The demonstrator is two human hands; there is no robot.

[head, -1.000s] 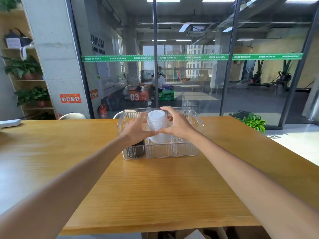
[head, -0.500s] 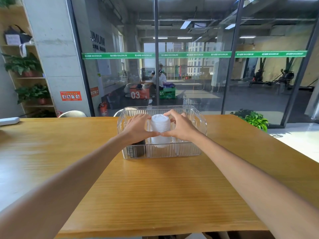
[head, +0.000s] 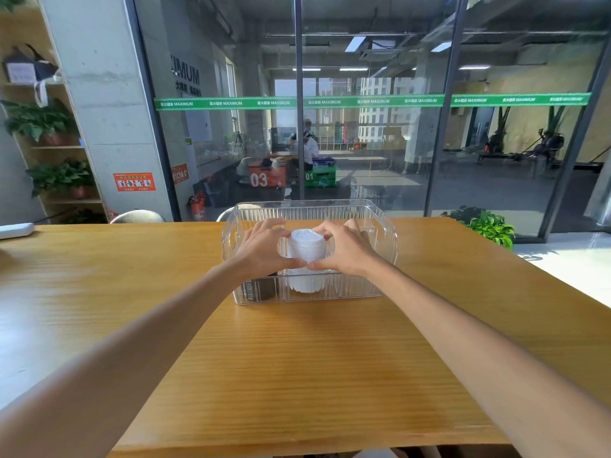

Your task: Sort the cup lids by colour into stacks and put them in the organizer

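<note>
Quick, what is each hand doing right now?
Left hand: fingers curled around the white lid stack.
Right hand: holds the same stack from the other side.

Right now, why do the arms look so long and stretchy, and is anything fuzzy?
Head view: the wide lens stretches the forearms near the edges; the table looks smeared at left; left hand, right hand and white lid stack look sharp.

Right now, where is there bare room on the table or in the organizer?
Bare tabletop lies between organizer and near edge. Organizer's right end looks free. Its middle is crowded: left hand and right hand hold the white lid stack; dark lids fill the left.
</note>
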